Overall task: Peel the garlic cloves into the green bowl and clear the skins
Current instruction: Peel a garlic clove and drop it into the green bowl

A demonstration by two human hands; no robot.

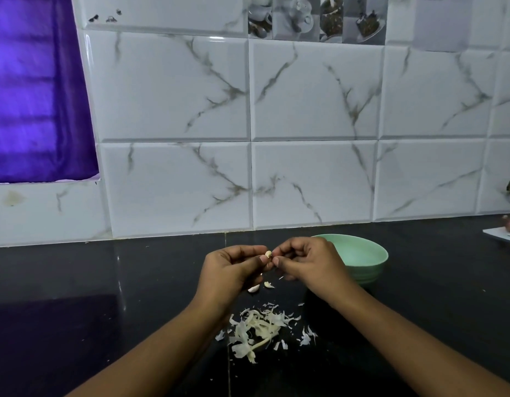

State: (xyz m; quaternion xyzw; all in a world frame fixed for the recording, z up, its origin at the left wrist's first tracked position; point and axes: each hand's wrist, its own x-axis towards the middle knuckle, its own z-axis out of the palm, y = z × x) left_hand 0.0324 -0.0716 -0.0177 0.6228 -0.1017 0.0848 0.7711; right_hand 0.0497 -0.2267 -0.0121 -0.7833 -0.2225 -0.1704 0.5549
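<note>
Pinching one garlic clove (268, 253) between curled fingertips of left hand (230, 272) and right hand (309, 265); at two o'clock, green bowl (365, 253); at six o'clock, skins (261, 329) heaped on counter (105, 282).

Mint green bowl (365, 255) on a glossy black countertop (105, 282), off-white garlic skins (259, 328), white wall tiles (173, 87) with grey marble veining, purple curtain (33, 90).

Skins (261, 328) before bowl (362, 257), on counter (133, 282)
</note>
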